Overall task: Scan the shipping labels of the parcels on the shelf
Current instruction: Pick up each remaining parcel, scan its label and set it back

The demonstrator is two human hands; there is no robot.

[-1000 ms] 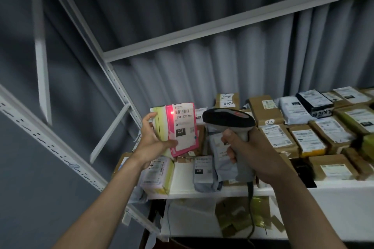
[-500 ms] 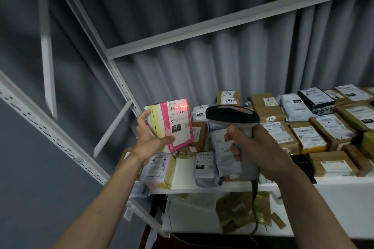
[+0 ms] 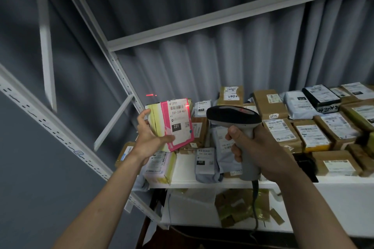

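Head view: your left hand (image 3: 150, 139) holds the pink-labelled parcel (image 3: 174, 124) upright beside your right hand (image 3: 261, 153), which grips the scanner (image 3: 232, 117), whose red beam (image 3: 150, 95) has drifted up past the barcode, so re-aim.

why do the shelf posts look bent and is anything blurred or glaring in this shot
Head view: the wide-angle lens bows the shelf posts; the light is dim, with parcels at the far right edge smeared; the scanner in the right hand casts a red line, bright on the barcode of the pink parcel held in the left hand, spilling onto the curtain behind; the label's large print stays readable.
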